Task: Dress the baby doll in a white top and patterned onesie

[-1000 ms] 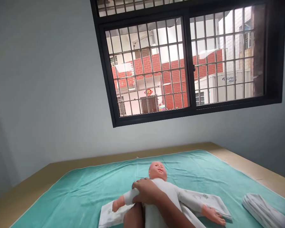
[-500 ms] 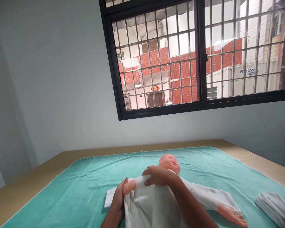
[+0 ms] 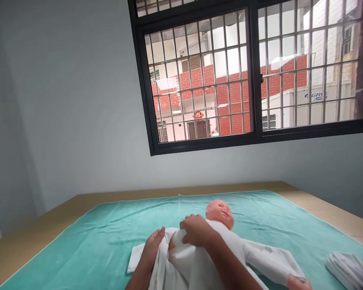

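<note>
A baby doll (image 3: 220,213) lies on its back on a green cloth (image 3: 109,229), its head toward the wall. White clothing covers its body, and one sleeved arm (image 3: 274,257) stretches out to the right. My left hand (image 3: 153,245) grips the edge of a white garment (image 3: 161,266) at the doll's other arm. Only a bit of that arm's pink skin shows inside the garment's folds. My right hand (image 3: 196,230) pinches the white sleeve (image 3: 179,237) of the same arm, close to the doll's shoulder. The doll's lower body is hidden.
A folded white cloth (image 3: 349,268) lies at the right, and another white folded piece (image 3: 134,257) sits beside my left forearm. The wooden tabletop (image 3: 63,209) borders the green cloth. Behind it are a wall and a barred window (image 3: 199,80).
The doll's hand, bare beside my left hand before, is now mostly covered by the white garment. My left hand has drawn the garment's edge up over it. The view has tilted slightly.
</note>
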Motion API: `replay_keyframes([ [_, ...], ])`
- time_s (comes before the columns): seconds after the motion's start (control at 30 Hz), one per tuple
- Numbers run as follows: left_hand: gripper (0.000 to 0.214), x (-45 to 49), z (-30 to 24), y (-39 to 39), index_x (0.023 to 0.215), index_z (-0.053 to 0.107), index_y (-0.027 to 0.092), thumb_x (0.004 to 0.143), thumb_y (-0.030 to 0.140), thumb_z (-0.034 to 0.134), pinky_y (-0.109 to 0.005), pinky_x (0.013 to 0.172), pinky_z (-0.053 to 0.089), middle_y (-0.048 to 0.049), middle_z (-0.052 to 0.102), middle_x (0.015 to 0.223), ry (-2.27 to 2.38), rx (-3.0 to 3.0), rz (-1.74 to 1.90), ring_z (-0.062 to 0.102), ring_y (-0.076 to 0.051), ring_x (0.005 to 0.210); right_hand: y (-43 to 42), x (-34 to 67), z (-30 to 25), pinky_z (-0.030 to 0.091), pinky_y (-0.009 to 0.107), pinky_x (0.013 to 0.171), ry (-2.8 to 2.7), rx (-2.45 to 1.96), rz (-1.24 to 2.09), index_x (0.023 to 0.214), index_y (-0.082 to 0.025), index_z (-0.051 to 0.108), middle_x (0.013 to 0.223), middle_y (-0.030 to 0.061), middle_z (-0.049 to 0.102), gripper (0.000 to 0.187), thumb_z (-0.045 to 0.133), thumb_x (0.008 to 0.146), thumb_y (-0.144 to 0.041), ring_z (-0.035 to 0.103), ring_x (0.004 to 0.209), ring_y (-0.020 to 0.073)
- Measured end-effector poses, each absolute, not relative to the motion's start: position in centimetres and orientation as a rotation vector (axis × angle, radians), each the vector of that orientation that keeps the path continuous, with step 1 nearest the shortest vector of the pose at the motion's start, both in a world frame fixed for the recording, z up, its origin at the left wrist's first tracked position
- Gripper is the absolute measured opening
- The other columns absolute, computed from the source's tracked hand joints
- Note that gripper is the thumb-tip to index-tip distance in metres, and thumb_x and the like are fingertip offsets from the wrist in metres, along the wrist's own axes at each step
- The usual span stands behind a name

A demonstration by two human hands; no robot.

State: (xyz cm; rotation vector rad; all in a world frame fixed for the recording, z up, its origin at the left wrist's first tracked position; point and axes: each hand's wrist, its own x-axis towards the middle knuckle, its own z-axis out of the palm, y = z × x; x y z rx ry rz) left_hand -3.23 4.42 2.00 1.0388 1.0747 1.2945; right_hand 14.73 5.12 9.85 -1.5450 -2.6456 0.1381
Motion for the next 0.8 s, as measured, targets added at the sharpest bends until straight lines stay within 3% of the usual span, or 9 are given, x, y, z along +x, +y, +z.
replay_keyframes([
  [0.13,0.061,-0.4,1.5,4.2,0.064,0.054,0.018,0.057,0.078,0.067,-0.026,0.059,0.038,0.003,0.052,0.058,1.128,1.269,1.243,0.045,-0.013,0.059,5.1,13.8,8.9,0.046,0.044,0.083,-2.681,-1.479,0.027,0.105,-0.014,0.069,0.105,0.0171,0.068,0.029,0.062,0.078,-0.024,0.063,0.098,0.034],
  [0.3,0.065,0.3,0.7,3.8,0.065,0.052,0.019,0.054,0.082,0.063,-0.025,0.056,0.034,0.0052,0.045,0.056,1.14,1.24,1.265,0.039,-0.012,0.057,4.8,17.7,9.5,0.045,0.037,0.087,-2.298,-1.274,0.304,0.099,-0.024,0.066,0.109,0.0054,0.065,0.02,0.058,0.081,-0.027,0.06,0.099,0.0239],
  [0.4,0.067,-0.1,0.2,3.6,0.061,0.047,0.021,0.049,0.085,0.063,-0.024,0.049,0.029,0.0068,0.04,0.05,1.17,1.177,1.26,0.036,-0.01,0.049,4.7,23.1,8.6,0.041,0.034,0.093,-2.047,-1.161,0.282,0.086,-0.024,0.062,0.106,0.0033,0.062,0.012,0.05,0.087,-0.028,0.055,0.103,0.0201],
  [0.53,0.069,-0.1,-0.1,3.4,0.06,0.046,0.021,0.042,0.083,0.069,-0.022,0.044,0.023,0.0094,0.034,0.045,1.18,1.083,1.248,0.028,-0.007,0.043,5.7,30.9,4.8,0.041,0.035,0.071,-1.702,-1.483,0.327,0.065,-0.022,0.045,0.078,0.0041,0.054,0.036,0.05,0.085,-0.052,0.05,0.074,0.02],
  [0.6,0.069,-0.1,-0.1,3.4,0.06,0.049,0.02,0.04,0.082,0.071,-0.021,0.044,0.022,0.0099,0.034,0.044,1.168,1.042,1.251,0.027,-0.006,0.042,6.4,33.5,2.6,0.038,0.034,0.063,-1.588,-1.62,0.548,0.06,-0.023,0.037,0.066,0.002,0.048,0.049,0.049,0.081,-0.065,0.045,0.063,0.0183],
  [0.7,0.065,-0.3,-0.1,3.4,0.062,0.052,0.02,0.044,0.078,0.074,-0.022,0.045,0.026,0.009,0.038,0.046,1.123,1.021,1.262,0.03,-0.007,0.044,6.8,34.9,0.6,0.033,0.033,0.056,-1.509,-1.628,0.983,0.059,-0.023,0.04,0.058,0.0003,0.042,0.057,0.048,0.075,-0.077,0.039,0.053,0.0158],
  [0.8,0.059,-0.8,-0.3,3.4,0.064,0.055,0.019,0.05,0.073,0.076,-0.022,0.049,0.033,0.0069,0.045,0.051,1.08,1.001,1.269,0.038,-0.009,0.048,5.6,34.2,0.7,0.032,0.033,0.055,-1.537,-1.454,1.191,0.065,-0.023,0.046,0.062,0.0007,0.043,0.053,0.052,0.075,-0.076,0.038,0.054,0.0151],
])
